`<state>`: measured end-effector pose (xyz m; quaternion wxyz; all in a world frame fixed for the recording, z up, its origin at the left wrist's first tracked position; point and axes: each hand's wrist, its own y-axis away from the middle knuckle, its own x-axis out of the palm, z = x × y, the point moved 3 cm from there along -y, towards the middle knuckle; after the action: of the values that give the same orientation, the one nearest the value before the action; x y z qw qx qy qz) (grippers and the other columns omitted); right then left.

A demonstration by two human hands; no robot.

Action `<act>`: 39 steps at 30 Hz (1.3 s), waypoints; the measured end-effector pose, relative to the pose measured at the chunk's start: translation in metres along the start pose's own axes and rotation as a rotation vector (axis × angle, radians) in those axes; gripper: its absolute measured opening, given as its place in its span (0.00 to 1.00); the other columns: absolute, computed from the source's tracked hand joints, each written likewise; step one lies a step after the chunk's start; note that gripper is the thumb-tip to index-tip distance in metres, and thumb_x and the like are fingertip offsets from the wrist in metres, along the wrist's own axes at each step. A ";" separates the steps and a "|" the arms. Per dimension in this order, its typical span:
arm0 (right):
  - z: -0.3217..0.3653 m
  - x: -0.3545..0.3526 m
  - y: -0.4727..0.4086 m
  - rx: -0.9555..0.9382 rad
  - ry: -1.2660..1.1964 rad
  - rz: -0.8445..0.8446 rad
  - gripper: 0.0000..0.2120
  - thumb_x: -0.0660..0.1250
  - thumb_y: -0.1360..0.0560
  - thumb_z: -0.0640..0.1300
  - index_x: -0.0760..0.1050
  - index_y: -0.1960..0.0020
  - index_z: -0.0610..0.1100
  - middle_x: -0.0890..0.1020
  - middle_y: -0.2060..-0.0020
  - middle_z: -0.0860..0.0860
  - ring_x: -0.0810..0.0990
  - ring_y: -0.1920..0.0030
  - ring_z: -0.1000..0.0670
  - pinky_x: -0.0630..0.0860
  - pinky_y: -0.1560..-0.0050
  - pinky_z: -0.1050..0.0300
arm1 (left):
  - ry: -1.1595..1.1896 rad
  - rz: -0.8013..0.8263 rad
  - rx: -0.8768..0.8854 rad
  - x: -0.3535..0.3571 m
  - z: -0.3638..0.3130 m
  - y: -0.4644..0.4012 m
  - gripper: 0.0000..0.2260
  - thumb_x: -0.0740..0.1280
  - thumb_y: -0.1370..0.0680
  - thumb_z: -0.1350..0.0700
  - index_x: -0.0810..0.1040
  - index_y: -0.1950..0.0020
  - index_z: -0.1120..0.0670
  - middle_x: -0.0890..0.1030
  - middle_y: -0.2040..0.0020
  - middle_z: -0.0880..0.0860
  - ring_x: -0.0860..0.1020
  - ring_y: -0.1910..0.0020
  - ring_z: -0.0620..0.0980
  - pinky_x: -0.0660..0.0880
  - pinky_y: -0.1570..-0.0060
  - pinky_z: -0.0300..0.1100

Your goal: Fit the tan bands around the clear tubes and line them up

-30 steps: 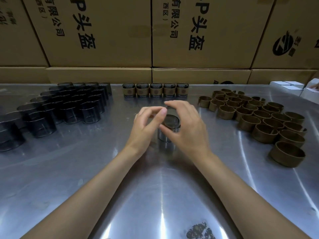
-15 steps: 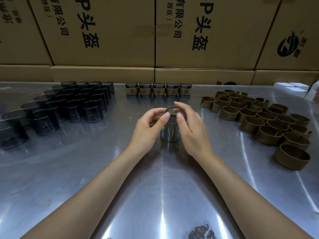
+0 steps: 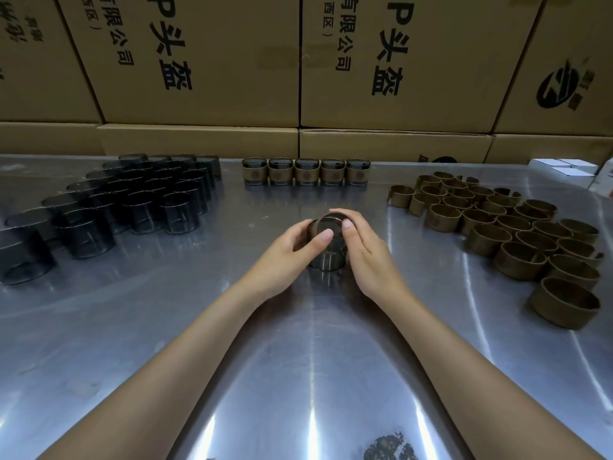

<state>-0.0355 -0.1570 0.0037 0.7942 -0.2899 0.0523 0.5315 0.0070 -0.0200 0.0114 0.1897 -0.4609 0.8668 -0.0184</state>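
A clear tube point(image 3: 328, 257) is stood on end on the steel table point(image 3: 199, 327), near the middle of the view, with its long axis vertical and its open mouth turned upward and slightly toward the camera. A tan band point(image 3: 323, 224) is held around its upper rim; how far down the band is seated cannot be told, since the fingers cover much of it. The left hand point(image 3: 288, 257) is curled against the tube's left side, with its thumb laid over the top edge, and the right hand point(image 3: 365, 250) is curled against the right side, with its thumb pressed at the rim, so that both hands are clamped on the same tube and band. At the far edge of the table, a row of five banded tubes point(image 3: 306, 171) is lined up side by side, all upright. To the left, a cluster of bare clear tubes point(image 3: 139, 200) is stood on end in rows. To the right, loose tan bands point(image 3: 517, 240) are gathered in a group, set on their edges with their openings upward. Behind the table, printed cardboard boxes point(image 3: 205, 61) are stacked.
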 end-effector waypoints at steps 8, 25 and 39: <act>-0.009 0.000 0.000 0.210 0.089 0.198 0.35 0.49 0.23 0.69 0.50 0.22 0.54 0.67 0.27 0.50 0.65 0.27 0.47 0.62 0.29 0.50 | 0.001 -0.005 0.017 -0.003 0.001 -0.001 0.16 0.61 0.19 0.53 0.73 0.32 0.55 0.79 0.41 0.46 0.77 0.48 0.30 0.70 0.49 0.23; -0.002 0.000 0.002 0.221 -0.014 0.249 0.25 0.46 0.19 0.63 0.58 0.25 0.57 0.69 0.28 0.55 0.66 0.28 0.52 0.60 0.27 0.46 | -0.094 0.050 0.017 -0.002 -0.005 0.002 0.31 0.53 0.25 0.37 0.69 0.28 0.54 0.75 0.32 0.50 0.71 0.31 0.45 0.63 0.28 0.46; 0.018 0.014 0.006 0.312 -0.288 0.026 0.24 0.51 0.19 0.60 0.63 0.27 0.49 0.70 0.31 0.45 0.70 0.31 0.46 0.64 0.29 0.46 | 0.346 -0.225 -0.079 0.018 -0.003 0.005 0.17 0.52 0.18 0.39 0.77 0.43 0.43 0.85 0.48 0.48 0.82 0.46 0.47 0.79 0.46 0.43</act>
<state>-0.0392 -0.1352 0.0103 0.8217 -0.0838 0.0236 0.5633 -0.0069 -0.0320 0.0076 0.0167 -0.5520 0.8294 -0.0844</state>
